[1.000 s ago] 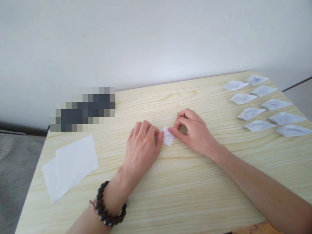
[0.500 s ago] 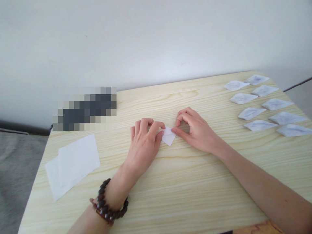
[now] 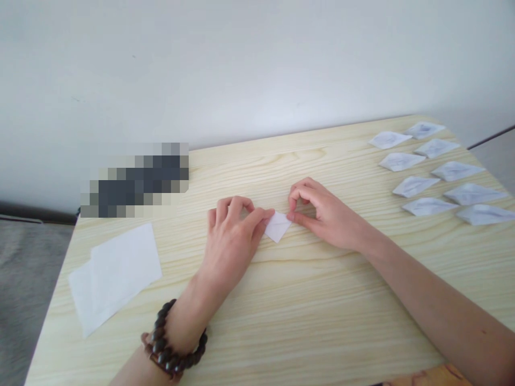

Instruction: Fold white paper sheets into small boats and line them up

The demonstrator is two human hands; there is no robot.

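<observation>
A small folded white paper (image 3: 278, 227) lies on the wooden table, one corner pointing toward me and a crease line across it. My left hand (image 3: 235, 233) pinches its left corner between thumb and index finger, with the other fingers curled above the tabletop. At the right corner, the thumb and index finger of my right hand (image 3: 322, 214) are closed on the paper's edge. A dark beaded bracelet (image 3: 163, 340) circles my left wrist.
Two overlapping white sheets (image 3: 124, 273) lie on the left of the table (image 3: 281, 321). Several folded, pointed paper pieces (image 3: 428, 206) are arranged in rows at the far right. A blurred dark object (image 3: 140, 182) sits at the back left, by the wall (image 3: 257, 69).
My right thumb and index finger have come together at the paper's right corner. The left index finger has straightened against the thumb. The view has shifted slightly.
</observation>
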